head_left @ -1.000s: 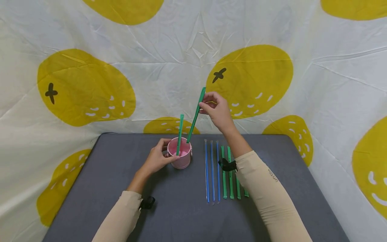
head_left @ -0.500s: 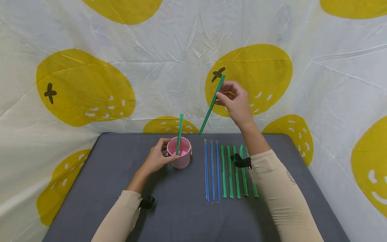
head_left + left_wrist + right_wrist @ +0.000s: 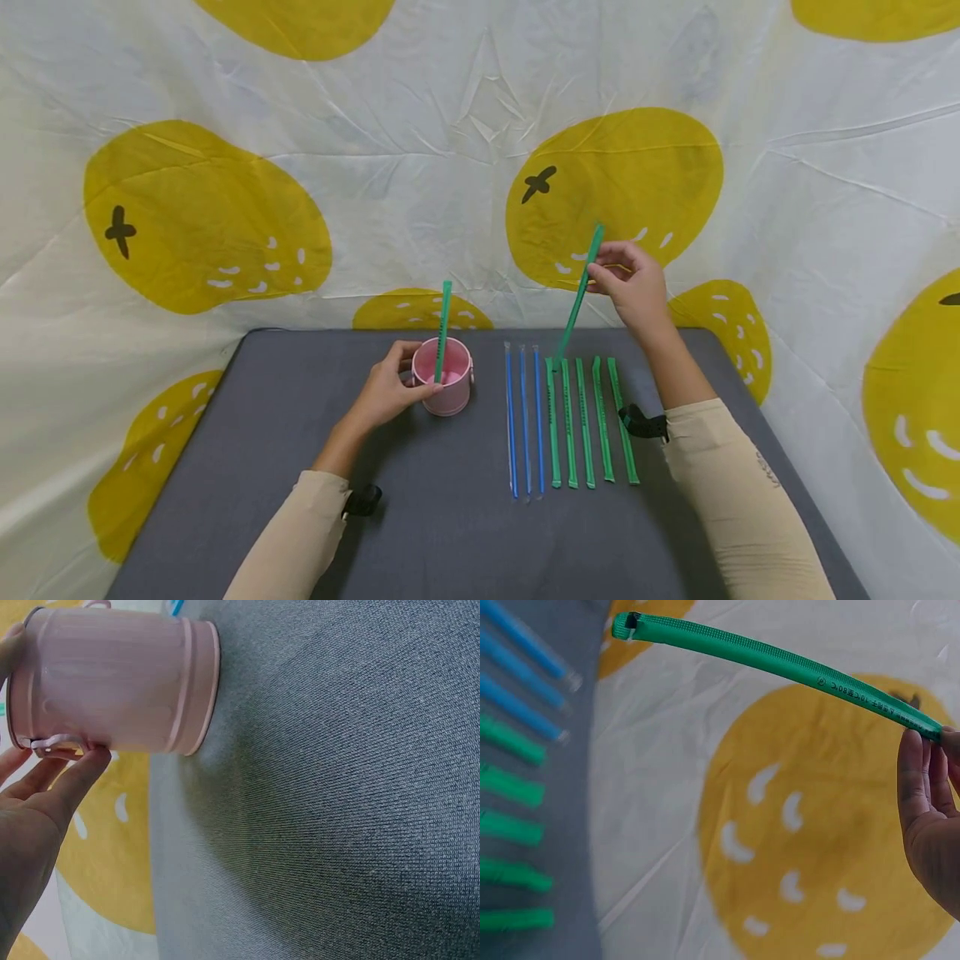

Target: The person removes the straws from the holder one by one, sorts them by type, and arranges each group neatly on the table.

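Observation:
A small pink metal bucket stands on the table, and my left hand grips it from the left, thumb at the rim. In the left wrist view, fingers of that hand touch the side of the bucket near its handle. One green-wrapped straw stands in the bucket, leaning slightly right at its top. My right hand pinches another green-wrapped straw near its upper end. This straw slants down to the left, its low tip appearing over the tops of the green row; the right wrist view shows it bowed.
Right of the bucket, three blue straws in clear wrappers lie side by side on the dark grey table. Several green-wrapped straws lie beside them on the right. A white cloth with yellow shapes hangs behind the table.
My right hand has carried its green-wrapped straw from the bucket's rim to the right, up and then down, over the green row. The left hand stays on the bucket.

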`<action>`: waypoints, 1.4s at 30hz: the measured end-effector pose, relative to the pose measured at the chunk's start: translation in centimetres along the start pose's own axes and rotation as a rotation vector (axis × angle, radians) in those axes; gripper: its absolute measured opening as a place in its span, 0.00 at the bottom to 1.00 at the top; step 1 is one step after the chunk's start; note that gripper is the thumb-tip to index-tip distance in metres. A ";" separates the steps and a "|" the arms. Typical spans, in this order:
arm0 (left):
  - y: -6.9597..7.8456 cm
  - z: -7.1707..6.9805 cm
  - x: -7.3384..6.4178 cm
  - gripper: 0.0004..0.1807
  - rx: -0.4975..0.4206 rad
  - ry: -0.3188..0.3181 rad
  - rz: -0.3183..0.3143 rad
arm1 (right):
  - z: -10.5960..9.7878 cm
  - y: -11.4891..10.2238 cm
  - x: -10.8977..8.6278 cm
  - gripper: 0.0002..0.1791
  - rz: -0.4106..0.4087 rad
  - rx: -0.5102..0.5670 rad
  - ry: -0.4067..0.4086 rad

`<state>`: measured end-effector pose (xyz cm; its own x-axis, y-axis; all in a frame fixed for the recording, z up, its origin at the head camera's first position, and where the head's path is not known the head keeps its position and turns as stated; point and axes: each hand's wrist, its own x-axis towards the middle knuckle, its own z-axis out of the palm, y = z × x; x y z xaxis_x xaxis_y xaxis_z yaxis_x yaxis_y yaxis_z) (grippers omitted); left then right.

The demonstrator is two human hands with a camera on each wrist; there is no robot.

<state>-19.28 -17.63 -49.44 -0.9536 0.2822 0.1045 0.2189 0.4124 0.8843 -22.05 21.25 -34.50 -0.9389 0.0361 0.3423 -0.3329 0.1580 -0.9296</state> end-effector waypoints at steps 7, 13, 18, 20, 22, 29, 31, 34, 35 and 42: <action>-0.1 -0.1 0.1 0.44 0.000 0.001 0.004 | -3.0 3.2 -1.7 0.20 0.115 -0.150 -0.020; -0.1 -0.1 0.1 0.44 -0.008 -0.004 0.007 | -5.7 6.9 -3.3 0.22 0.204 -0.297 -0.025; -0.2 0.0 0.1 0.45 -0.006 -0.006 0.008 | -7.6 9.8 -4.8 0.24 0.289 -0.440 -0.068; -0.2 -0.1 0.1 0.45 -0.006 -0.007 0.009 | -8.2 10.8 -5.3 0.24 0.325 -0.503 -0.086; -0.2 -0.1 0.1 0.45 -0.004 -0.006 0.010 | -8.8 11.8 -5.8 0.24 0.356 -0.554 -0.111; -0.2 -0.1 0.0 0.45 -0.004 -0.001 0.011 | -9.9 14.5 -7.0 0.24 0.452 -0.592 -0.197; -0.2 -0.1 0.0 0.45 -0.008 0.000 0.012 | -9.9 15.0 -7.3 0.24 0.481 -0.585 -0.208; -0.2 0.0 0.1 0.45 -0.008 -0.003 0.012 | -9.9 15.5 -7.8 0.23 0.531 -0.578 -0.211; -0.2 0.0 0.1 0.45 -0.007 -0.003 0.010 | -9.9 15.6 -8.0 0.23 0.548 -0.577 -0.207; -0.1 -0.1 0.0 0.46 -0.010 -0.004 0.006 | -9.3 16.0 -8.8 0.22 0.598 -0.604 -0.172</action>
<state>-19.36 -17.75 -49.49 -0.9514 0.2884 0.1083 0.2229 0.4018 0.8882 -18.33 32.66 -51.06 -0.9578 0.1388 -0.2519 0.2792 0.6587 -0.6987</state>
